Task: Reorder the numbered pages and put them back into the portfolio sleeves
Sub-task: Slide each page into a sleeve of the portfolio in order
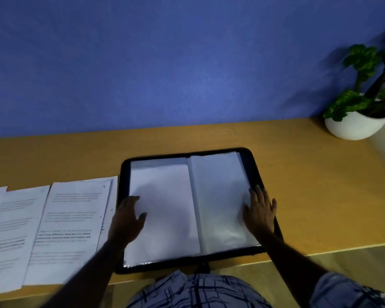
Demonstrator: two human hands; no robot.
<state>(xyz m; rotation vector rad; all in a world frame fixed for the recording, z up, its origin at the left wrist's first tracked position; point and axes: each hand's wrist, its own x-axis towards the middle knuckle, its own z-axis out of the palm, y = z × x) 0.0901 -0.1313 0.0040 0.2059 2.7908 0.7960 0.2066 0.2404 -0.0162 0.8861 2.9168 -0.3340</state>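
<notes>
Portfolio [251,165] open; left hand [127,218], right hand [261,210] flat on sleeves.

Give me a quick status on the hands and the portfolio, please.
Both open: left hand and right hand resting on the open portfolio. Beside it, loose pages. Nothing blocking.

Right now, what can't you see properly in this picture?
Head view only:
- Loose pages: print too blurred to read; the leftmost is cut by the left edge.
- Portfolio sleeves: washed-out white, no page numbers visible.
- Left hand and right hand cover parts of the sleeves' outer edges.
- Plant: blurred, cut off by the right edge.
</notes>
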